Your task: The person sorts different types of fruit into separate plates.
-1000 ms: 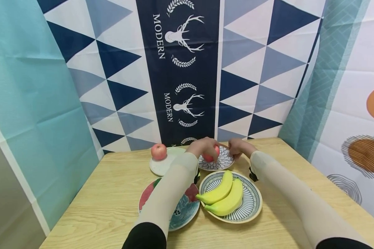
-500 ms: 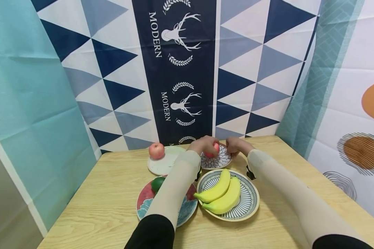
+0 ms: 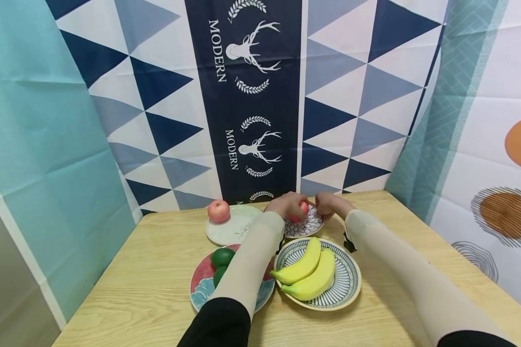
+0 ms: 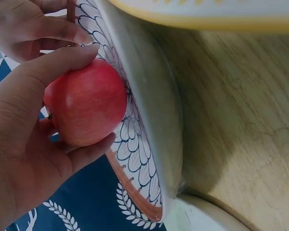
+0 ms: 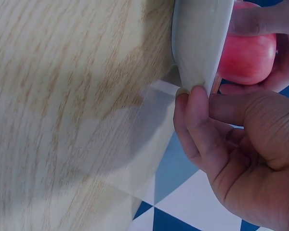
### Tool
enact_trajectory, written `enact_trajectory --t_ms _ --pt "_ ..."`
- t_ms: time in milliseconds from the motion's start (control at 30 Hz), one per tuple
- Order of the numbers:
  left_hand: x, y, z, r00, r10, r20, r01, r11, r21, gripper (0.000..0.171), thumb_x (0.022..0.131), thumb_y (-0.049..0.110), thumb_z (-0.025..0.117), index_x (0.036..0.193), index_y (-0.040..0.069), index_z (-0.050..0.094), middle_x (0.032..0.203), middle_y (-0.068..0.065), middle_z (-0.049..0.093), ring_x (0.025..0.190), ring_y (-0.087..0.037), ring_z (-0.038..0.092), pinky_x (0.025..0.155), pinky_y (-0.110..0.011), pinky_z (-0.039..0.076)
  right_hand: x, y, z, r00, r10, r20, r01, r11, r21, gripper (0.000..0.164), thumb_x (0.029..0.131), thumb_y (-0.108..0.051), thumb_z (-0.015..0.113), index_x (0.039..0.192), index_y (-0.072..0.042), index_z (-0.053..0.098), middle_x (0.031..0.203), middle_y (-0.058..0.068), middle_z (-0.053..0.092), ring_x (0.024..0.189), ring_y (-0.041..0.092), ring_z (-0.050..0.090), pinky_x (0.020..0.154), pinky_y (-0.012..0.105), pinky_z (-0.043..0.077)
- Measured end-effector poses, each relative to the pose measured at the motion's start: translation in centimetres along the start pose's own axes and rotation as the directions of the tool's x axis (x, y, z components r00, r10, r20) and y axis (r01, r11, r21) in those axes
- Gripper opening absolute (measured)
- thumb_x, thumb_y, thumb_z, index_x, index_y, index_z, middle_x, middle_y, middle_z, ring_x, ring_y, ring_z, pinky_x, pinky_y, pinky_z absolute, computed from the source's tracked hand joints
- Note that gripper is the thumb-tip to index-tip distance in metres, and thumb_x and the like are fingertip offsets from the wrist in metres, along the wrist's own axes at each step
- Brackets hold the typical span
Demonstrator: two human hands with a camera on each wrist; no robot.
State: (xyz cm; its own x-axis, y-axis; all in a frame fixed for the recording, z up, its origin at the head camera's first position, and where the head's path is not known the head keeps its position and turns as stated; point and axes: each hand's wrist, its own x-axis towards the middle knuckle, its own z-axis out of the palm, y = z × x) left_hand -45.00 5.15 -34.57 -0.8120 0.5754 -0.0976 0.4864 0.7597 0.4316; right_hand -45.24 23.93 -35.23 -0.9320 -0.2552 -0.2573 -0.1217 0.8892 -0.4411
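My left hand [image 3: 289, 205] has its thumb and fingers curled round a red apple [image 4: 89, 103], low over a plate with a petal pattern and a brown rim [image 4: 139, 159]. In the right wrist view my right hand [image 5: 241, 144] pinches the edge of that same plate [image 5: 200, 43], thumb on the inner side and fingers under the rim. The head view has both hands at the back of the table, and the left one hides part of the apple and plate.
Two bananas [image 3: 314, 279] lie on a striped plate [image 3: 351, 284] in front. Left of it, a red and blue plate [image 3: 199, 274] carries green fruit [image 3: 222, 258], partly behind my left forearm. Another apple [image 3: 218, 211] sits on a pale plate [image 3: 221, 236] at the back left.
My left hand and the apple have shifted slightly right over the patterned plate. The left forearm has swung right, uncovering more green fruit. My right hand stays at the plate's rim.
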Motion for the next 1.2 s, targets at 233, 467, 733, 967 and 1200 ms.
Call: enact_trajectory --t_ms 233,467,733,967,1200 --pt "0.6 0.1 0.4 1.0 0.013 -0.005 -0.013 1.0 0.002 0.05 0.084 0.023 0.086 0.131 0.022 0.068 0.112 0.001 0.065 0.1 -0.02 0.06 0.086 -0.035 0.052 0.0 0.3 0.1 1.0 -0.016 0.005 0.016 1.0 0.023 0.01 0.092 0.006 0.066 0.099 0.007 0.058 0.084 0.018 0.067 0.057 0.015 0.07 0.06 0.03 0.061" --pt "1.0 0.4 1.1 1.0 0.003 -0.017 -0.004 1.0 -0.023 0.068 0.083 0.024 0.087 0.145 0.021 0.06 0.121 0.001 0.064 0.107 -0.019 0.059 0.094 -0.039 0.052 -0.3 0.3 0.1 0.999 -0.044 -0.004 0.044 0.999 -0.024 0.009 0.09 0.007 0.064 0.097 0.009 0.058 0.084 0.018 0.067 0.055 0.015 0.071 0.055 0.025 0.058" --pt "0.3 0.4 1.1 1.0 0.016 -0.017 -0.016 1.0 0.003 0.071 0.086 0.028 0.085 0.15 0.02 0.054 0.127 -0.003 0.061 0.11 -0.02 0.057 0.095 -0.04 0.053 -0.1 0.1 0.1 0.999 -0.041 0.014 0.041 0.999 -0.005 0.01 0.093 0.006 0.065 0.099 0.009 0.057 0.085 0.019 0.066 0.056 0.016 0.071 0.056 0.027 0.06" --pt "-0.9 0.4 0.0 1.0 0.01 -0.009 -0.009 0.997 0.071 0.087 0.088 0.036 0.084 0.162 0.02 0.042 0.143 -0.009 0.056 0.124 -0.023 0.052 0.103 -0.04 0.048 0.0 0.0 0.2 1.0 -0.023 0.018 0.023 1.0 0.02 0.011 0.095 0.005 0.065 0.101 0.009 0.057 0.088 0.019 0.065 0.059 0.016 0.071 0.06 0.029 0.061" --pt "-2.1 -0.2 -1.2 0.996 -0.088 -0.001 0.088 0.99 0.108 0.094 0.086 0.042 0.085 0.165 0.027 0.036 0.156 -0.008 0.048 0.138 -0.024 0.045 0.11 -0.049 0.045 -0.1 0.1 0.4 1.0 -0.022 0.009 0.021 1.0 0.021 0.009 0.096 0.005 0.065 0.099 0.009 0.058 0.085 0.019 0.067 0.059 0.016 0.071 0.06 0.03 0.062"
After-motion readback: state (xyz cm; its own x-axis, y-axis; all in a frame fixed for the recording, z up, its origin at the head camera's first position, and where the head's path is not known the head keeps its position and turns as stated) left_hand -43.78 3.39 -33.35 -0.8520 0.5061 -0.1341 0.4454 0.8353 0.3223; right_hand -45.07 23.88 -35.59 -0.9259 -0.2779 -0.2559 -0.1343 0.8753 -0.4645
